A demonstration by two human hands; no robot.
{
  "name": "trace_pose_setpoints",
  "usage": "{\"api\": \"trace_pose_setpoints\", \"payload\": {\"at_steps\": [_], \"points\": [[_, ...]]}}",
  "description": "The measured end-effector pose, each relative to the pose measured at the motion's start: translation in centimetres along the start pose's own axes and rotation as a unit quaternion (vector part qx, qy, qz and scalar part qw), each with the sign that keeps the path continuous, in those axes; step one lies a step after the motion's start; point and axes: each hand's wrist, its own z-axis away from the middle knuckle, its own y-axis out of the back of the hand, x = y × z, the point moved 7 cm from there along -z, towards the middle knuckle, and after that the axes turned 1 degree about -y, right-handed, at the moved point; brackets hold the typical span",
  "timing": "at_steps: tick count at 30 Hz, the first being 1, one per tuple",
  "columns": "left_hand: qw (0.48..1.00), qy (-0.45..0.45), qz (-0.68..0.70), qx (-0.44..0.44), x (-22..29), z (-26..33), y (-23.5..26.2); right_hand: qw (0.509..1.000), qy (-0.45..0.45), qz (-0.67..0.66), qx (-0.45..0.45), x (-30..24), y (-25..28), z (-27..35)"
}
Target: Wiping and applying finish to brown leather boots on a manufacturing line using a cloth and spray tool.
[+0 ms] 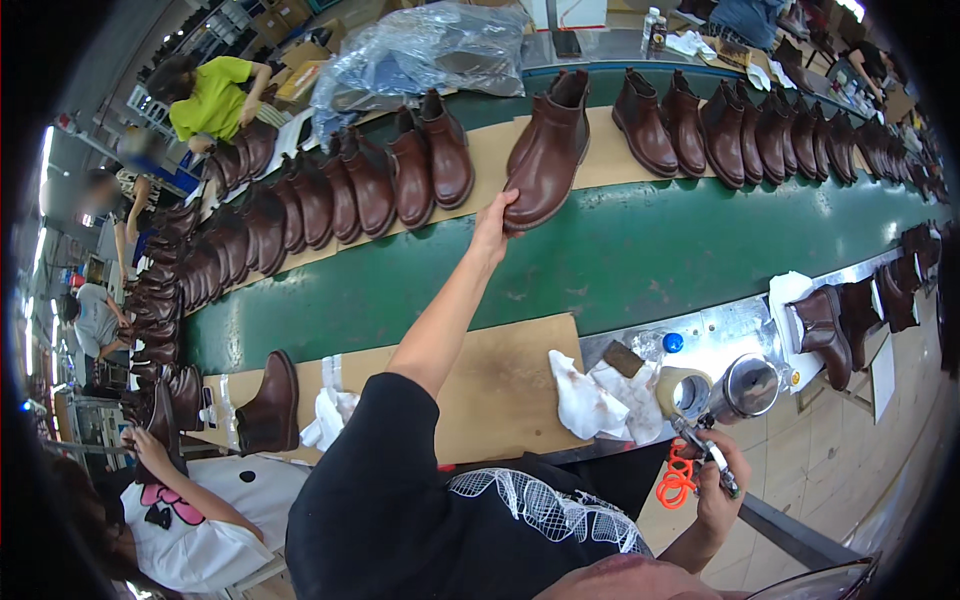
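A boot (552, 160), gripped by closed left fingers (506, 198), is seemingly being positioned; steady placing beyond them is needed, spray gun (713, 456) clasped by right fingers (738, 464).

Along the far side of the worktop (400, 280), a left row of boots (300, 210) and a right row of boots (770, 130) stand with a gap between them. Between the two rows, the left grip (493, 226) is at the toe of a lone boot (552, 150). Plastic sheeting (425, 60) lies behind the left row. On the near side, another boot (271, 405) is at the left; farther right lie cloths (572, 398), then a tape roll (690, 391) and a can (748, 387). Before these two, a spray gun (708, 456) sits in the right grip (724, 484).
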Motion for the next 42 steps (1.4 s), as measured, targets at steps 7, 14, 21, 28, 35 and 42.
{"api": "trace_pose_setpoints", "payload": {"at_steps": [7, 14, 21, 28, 35, 42], "points": [[0.937, -0.038, 0.271, -0.218, 11.5, 19.2, -3.8, 0.996, 0.081, -0.016, -0.028, -3.3, -1.5, 4.8], [0.884, 0.102, 0.336, -0.309, 6.4, 28.5, -1.4, 0.992, 0.109, 0.028, -0.05, -4.8, -4.7, 7.4], [0.991, 0.007, 0.087, -0.1, 0.8, 34.0, 5.7, 0.977, 0.183, 0.075, -0.08, -10.6, -8.3, 8.9], [0.995, -0.09, -0.028, -0.013, -1.5, 38.0, 9.1, 0.956, 0.264, 0.079, -0.099, -14.1, -12.6, 8.7], [0.993, -0.091, -0.043, -0.066, -1.8, 40.1, 8.5, 0.951, 0.287, 0.053, -0.105, -13.8, -14.3, 8.3], [0.992, -0.105, -0.047, -0.061, -1.5, 40.2, 8.0, 0.946, 0.304, 0.077, -0.085, -12.8, -13.4, 8.8]]}}
